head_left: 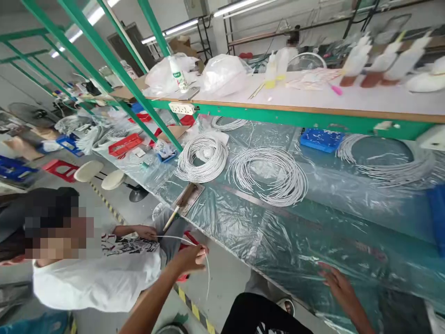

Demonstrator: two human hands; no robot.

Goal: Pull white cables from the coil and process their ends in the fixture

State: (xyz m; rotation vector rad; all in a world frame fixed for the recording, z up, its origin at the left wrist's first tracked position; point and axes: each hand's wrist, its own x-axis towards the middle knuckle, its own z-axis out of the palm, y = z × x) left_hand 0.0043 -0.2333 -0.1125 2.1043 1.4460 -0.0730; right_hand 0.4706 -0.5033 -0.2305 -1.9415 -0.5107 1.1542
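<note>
My left hand (pixel 190 260), off the table's front edge, pinches a thin white cable (pixel 208 278) whose loose end hangs below my fingers. The cable's other stretch runs to the hand (pixel 146 232) of a person seated at my left. Low over the plastic-covered tabletop (pixel 278 250) is my right hand (pixel 339 285), fingers apart and holding nothing; whether it touches the plastic I cannot tell. Coils of white cable lie farther back: one coil (pixel 205 160) at the left, another coil (pixel 278 195) in the middle, and a looser bundle (pixel 392 171) at the right.
A brush (pixel 172 219) lies across a small tray (pixel 191 198) at the table edge. A blue bin (pixel 321 140) sits under the green-edged shelf (pixel 278 113), which carries squeeze bottles (pixel 382 65) and plastic bags. Green posts (pixel 118 74) rise at the left.
</note>
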